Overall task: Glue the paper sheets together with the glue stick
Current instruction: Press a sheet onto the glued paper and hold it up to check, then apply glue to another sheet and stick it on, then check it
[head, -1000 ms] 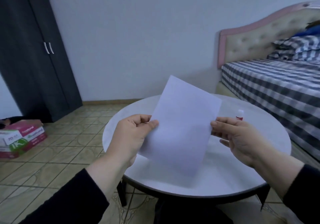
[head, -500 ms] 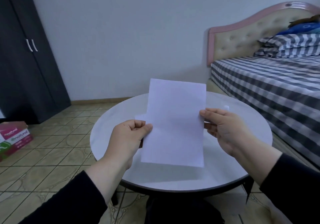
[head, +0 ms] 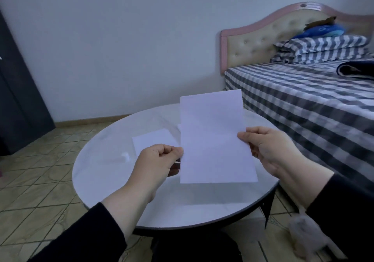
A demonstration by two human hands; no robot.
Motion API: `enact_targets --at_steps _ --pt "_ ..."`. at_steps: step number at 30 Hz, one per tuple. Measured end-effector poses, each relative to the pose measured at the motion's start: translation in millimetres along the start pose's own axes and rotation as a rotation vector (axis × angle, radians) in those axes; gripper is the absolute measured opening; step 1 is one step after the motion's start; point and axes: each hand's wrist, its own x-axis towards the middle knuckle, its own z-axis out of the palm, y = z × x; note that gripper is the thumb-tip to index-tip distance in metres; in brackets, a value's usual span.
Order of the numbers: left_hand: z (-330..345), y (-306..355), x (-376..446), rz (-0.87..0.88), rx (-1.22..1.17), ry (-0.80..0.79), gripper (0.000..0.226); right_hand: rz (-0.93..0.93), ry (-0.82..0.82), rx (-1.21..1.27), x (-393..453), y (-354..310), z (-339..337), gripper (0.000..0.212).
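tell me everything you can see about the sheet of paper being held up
The held sheet is plain white paper, rectangular, blank on the side facing the camera, with faint creases across it. It is held up in portrait orientation above the round white table, touching nothing but the hands. The left hand pinches its left edge near the lower part, and the right hand pinches its right edge around mid-height. Its top rises above the table's far rim.
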Motion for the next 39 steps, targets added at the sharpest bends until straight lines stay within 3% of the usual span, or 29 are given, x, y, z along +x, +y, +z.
enact_targets --at_steps 3,6,10,15,22,27,30,34,39 --pt "21 -5 15 0.087 0.387 -0.068 0.017 -0.049 0.101 -0.090 18 -19 -41 0.011" --pt "48 -14 34 0.200 0.800 -0.217 0.035 -0.056 0.184 -0.183 40 -31 -83 0.006" --pt "90 -32 61 0.364 1.082 -0.457 0.058 -0.038 0.263 -0.325 76 -29 -129 0.009" --pt "129 -53 82 0.442 1.145 -0.546 0.071 0.030 0.331 -0.473 134 2 -155 0.010" --pt "133 -64 99 0.530 1.163 -0.504 0.088 -0.015 0.352 -0.802 195 34 -141 0.021" --pt "135 -63 105 0.536 1.156 -0.507 0.089 -0.078 0.330 -1.226 212 51 -136 0.010" --pt "134 -60 105 0.507 1.145 -0.537 0.082 -0.191 0.127 -1.279 194 51 -133 0.038" --pt "130 -57 103 0.459 1.169 -0.571 0.076 -0.186 -0.235 -1.481 158 50 -120 0.049" --pt "128 -55 97 0.426 1.138 -0.589 0.077 -0.182 -0.301 -1.575 166 53 -117 0.053"
